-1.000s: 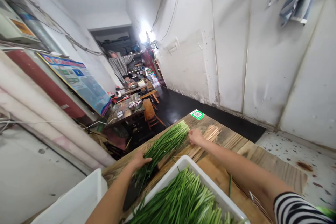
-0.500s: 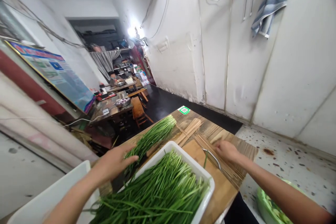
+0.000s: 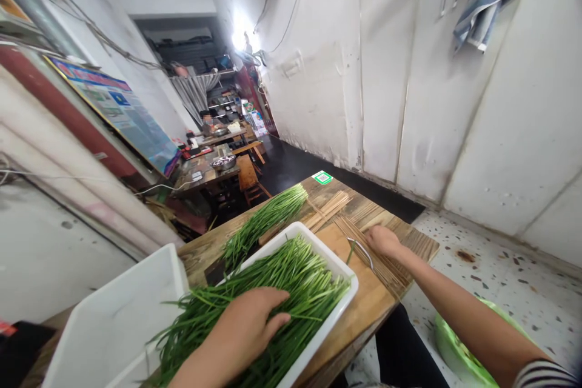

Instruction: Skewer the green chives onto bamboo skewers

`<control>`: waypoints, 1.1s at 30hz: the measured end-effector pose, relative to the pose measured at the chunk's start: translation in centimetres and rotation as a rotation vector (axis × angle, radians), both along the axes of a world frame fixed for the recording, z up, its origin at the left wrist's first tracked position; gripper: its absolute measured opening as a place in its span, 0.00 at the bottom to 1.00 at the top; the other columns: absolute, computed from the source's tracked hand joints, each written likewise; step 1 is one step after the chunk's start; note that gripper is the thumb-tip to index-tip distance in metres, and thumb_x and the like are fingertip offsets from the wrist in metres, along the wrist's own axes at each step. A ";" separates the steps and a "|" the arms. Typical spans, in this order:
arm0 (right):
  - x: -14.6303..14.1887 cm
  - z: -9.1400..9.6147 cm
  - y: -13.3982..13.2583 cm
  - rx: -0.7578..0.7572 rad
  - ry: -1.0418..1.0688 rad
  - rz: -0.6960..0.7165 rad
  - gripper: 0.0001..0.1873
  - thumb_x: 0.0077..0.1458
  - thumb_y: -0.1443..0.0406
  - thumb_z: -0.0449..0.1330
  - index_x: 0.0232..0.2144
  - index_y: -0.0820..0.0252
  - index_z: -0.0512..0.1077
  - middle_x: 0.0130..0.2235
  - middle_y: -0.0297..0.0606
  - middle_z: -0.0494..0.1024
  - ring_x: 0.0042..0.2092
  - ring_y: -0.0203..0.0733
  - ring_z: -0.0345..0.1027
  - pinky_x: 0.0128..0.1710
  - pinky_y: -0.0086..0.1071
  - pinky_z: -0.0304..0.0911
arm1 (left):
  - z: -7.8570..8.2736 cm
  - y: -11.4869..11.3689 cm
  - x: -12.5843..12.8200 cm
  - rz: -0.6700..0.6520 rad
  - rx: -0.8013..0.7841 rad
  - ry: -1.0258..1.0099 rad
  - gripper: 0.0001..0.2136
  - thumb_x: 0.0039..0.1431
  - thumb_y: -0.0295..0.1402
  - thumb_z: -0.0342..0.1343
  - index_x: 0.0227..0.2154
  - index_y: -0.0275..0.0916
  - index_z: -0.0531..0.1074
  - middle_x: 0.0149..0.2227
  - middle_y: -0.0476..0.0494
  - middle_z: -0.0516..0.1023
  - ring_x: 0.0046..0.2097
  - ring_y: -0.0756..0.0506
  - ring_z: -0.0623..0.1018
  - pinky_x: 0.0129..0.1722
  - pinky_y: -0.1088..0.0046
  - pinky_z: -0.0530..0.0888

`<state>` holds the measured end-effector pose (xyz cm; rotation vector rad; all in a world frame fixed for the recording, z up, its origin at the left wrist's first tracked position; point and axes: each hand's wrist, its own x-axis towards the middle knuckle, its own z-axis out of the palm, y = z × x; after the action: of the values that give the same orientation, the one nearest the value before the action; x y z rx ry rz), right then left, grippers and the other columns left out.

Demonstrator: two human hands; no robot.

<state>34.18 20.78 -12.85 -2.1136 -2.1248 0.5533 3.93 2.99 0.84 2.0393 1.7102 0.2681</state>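
Note:
Over the heap of garlic chives [image 3: 313, 267] in a white plastic tray [image 3: 353, 291], my left hand [image 3: 250, 322] lies with thumb and fingers apart, holding nothing. My right hand [image 3: 383, 241] rests at a spread of thin wooden skewers [image 3: 390, 276], its fingers curled in. What those fingers pinch, if anything, is hidden. Beside it, a wooden board [image 3: 364, 303] with a curved metal handle [image 3: 362, 250] lies partly under the tray. Beyond the tray is a second bunch of chives [image 3: 273, 215], next to a wooden knife handle [image 3: 271, 233]. More skewers [image 3: 331, 206] lie in a pile.
An empty white bin [image 3: 170, 273] stands left of the tray. A green-rimmed basin [image 3: 454, 339] sits on the speckled floor at lower right. A green code card [image 3: 322, 177] lies at the table's far corner. Tables, stools and a person [image 3: 210, 121] are farther back.
My left hand has moved from the far bunch of chives back over the tray. My right hand remains at the skewers. The view has shifted slightly.

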 end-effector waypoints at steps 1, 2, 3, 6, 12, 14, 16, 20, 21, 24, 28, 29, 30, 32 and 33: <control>0.1 -0.1 0.1 -0.008 0.034 0.003 0.15 0.57 0.64 0.54 0.46 0.64 0.65 0.46 0.43 0.69 0.43 0.43 0.67 0.40 0.41 0.65 | 0.4 0.2 0.1 0.020 0.024 -0.010 0.16 0.47 0.42 0.55 0.40 0.45 0.74 0.43 0.41 0.76 0.46 0.37 0.72 0.49 0.60 0.63; 0.3 -0.2 0.3 -0.019 0.076 0.004 0.15 0.57 0.64 0.54 0.46 0.64 0.65 0.47 0.43 0.69 0.43 0.43 0.67 0.40 0.41 0.65 | 0.6 0.4 0.4 0.022 0.040 -0.019 0.16 0.48 0.42 0.55 0.40 0.44 0.74 0.43 0.41 0.76 0.46 0.37 0.72 0.50 0.60 0.63; 0.5 -0.3 0.4 -0.031 0.121 0.001 0.15 0.57 0.64 0.54 0.46 0.64 0.65 0.47 0.43 0.69 0.43 0.43 0.67 0.40 0.41 0.65 | 0.8 0.5 0.7 0.001 0.044 -0.031 0.16 0.49 0.41 0.54 0.40 0.44 0.74 0.43 0.41 0.76 0.47 0.38 0.72 0.51 0.60 0.63; 1.2 -0.5 0.7 -0.071 0.265 -0.025 0.14 0.57 0.64 0.54 0.46 0.63 0.65 0.47 0.41 0.69 0.43 0.44 0.67 0.40 0.41 0.65 | 0.2 0.5 1.8 -0.162 0.013 -0.046 0.16 0.49 0.36 0.55 0.42 0.44 0.73 0.51 0.41 0.70 0.53 0.38 0.67 0.54 0.58 0.59; 2.9 -1.0 -0.5 -0.170 0.628 -0.109 0.14 0.57 0.64 0.54 0.46 0.63 0.65 0.46 0.41 0.70 0.42 0.43 0.68 0.39 0.40 0.66 | -2.9 0.7 0.5 -0.231 0.127 0.123 0.43 0.37 0.40 0.63 0.58 0.49 0.50 0.64 0.42 0.38 0.62 0.34 0.43 0.58 0.53 0.47; 3.1 -1.2 -1.1 -0.182 0.754 -0.150 0.14 0.57 0.64 0.54 0.45 0.64 0.66 0.45 0.42 0.70 0.41 0.42 0.68 0.39 0.40 0.66 | -3.7 1.3 -0.7 -0.181 0.190 0.154 0.43 0.40 0.42 0.61 0.59 0.49 0.46 0.64 0.42 0.36 0.63 0.35 0.43 0.59 0.53 0.48; 3.1 -1.4 -1.6 -0.176 0.871 -0.196 0.14 0.57 0.64 0.54 0.45 0.64 0.66 0.45 0.42 0.70 0.41 0.42 0.68 0.39 0.40 0.66 | -4.3 2.2 -1.9 -0.124 0.206 0.162 0.40 0.45 0.44 0.57 0.60 0.47 0.43 0.64 0.41 0.37 0.63 0.35 0.44 0.58 0.54 0.50; 3.0 -1.3 -2.3 -0.116 1.068 -0.280 0.12 0.58 0.64 0.53 0.42 0.65 0.66 0.38 0.38 0.72 0.33 0.36 0.69 0.30 0.33 0.67 | -5.7 4.0 -3.6 -0.077 0.165 0.172 0.33 0.54 0.47 0.46 0.60 0.41 0.42 0.63 0.38 0.43 0.62 0.38 0.49 0.58 0.58 0.53; 2.9 -1.2 -2.6 -0.091 1.112 -0.294 0.11 0.57 0.64 0.53 0.41 0.65 0.66 0.34 0.36 0.72 0.27 0.33 0.67 0.25 0.29 0.65 | -6.1 4.4 -3.8 -0.076 0.173 0.185 0.32 0.55 0.46 0.44 0.60 0.40 0.44 0.63 0.37 0.46 0.62 0.39 0.51 0.58 0.59 0.52; 2.5 0.0 -4.2 -0.009 1.238 -0.303 0.13 0.53 0.61 0.56 0.38 0.65 0.67 0.23 0.28 0.66 0.16 0.27 0.53 0.13 0.23 0.51 | -6.7 4.8 -3.9 -0.061 0.202 0.210 0.28 0.58 0.44 0.41 0.59 0.39 0.47 0.61 0.38 0.51 0.61 0.40 0.53 0.58 0.58 0.52; 1.4 2.2 -8.3 0.038 1.337 -0.249 0.19 0.45 0.56 0.61 0.37 0.64 0.69 0.23 0.29 0.66 0.16 0.26 0.50 0.13 0.24 0.44 | -5.0 3.9 -2.8 -0.009 0.226 0.168 0.30 0.54 0.37 0.47 0.59 0.38 0.48 0.61 0.37 0.51 0.61 0.39 0.53 0.57 0.59 0.53; 1.0 2.7 -9.5 0.032 1.345 -0.228 0.19 0.45 0.56 0.61 0.36 0.64 0.70 0.23 0.29 0.66 0.16 0.26 0.49 0.13 0.24 0.43 | -4.1 3.5 -2.2 -0.018 0.239 0.151 0.30 0.52 0.34 0.49 0.59 0.39 0.50 0.61 0.38 0.50 0.60 0.38 0.53 0.57 0.59 0.53; 0.6 3.1 -10.5 0.025 1.349 -0.213 0.19 0.46 0.56 0.61 0.36 0.64 0.70 0.22 0.29 0.65 0.15 0.26 0.48 0.13 0.24 0.42 | -3.3 3.1 -1.3 -0.052 0.249 0.131 0.29 0.51 0.31 0.49 0.58 0.41 0.52 0.61 0.39 0.50 0.60 0.39 0.53 0.57 0.59 0.52; 0.0 3.6 -12.4 0.022 1.356 -0.164 0.19 0.48 0.55 0.59 0.38 0.64 0.70 0.18 0.25 0.59 0.15 0.26 0.45 0.14 0.24 0.39 | -1.9 2.6 0.8 -0.126 0.250 0.096 0.26 0.50 0.29 0.50 0.55 0.43 0.58 0.61 0.41 0.52 0.60 0.39 0.54 0.57 0.59 0.52; -0.2 3.8 -13.0 0.019 1.357 -0.155 0.20 0.49 0.55 0.59 0.40 0.64 0.70 0.17 0.24 0.56 0.15 0.26 0.44 0.14 0.24 0.38 | -1.4 2.4 2.1 -0.143 0.252 0.080 0.22 0.51 0.30 0.50 0.51 0.43 0.63 0.58 0.40 0.57 0.58 0.38 0.57 0.56 0.58 0.53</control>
<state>33.95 7.75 -9.06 -1.1482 -1.1236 1.3726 5.99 5.43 -0.56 2.3718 1.6356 0.3754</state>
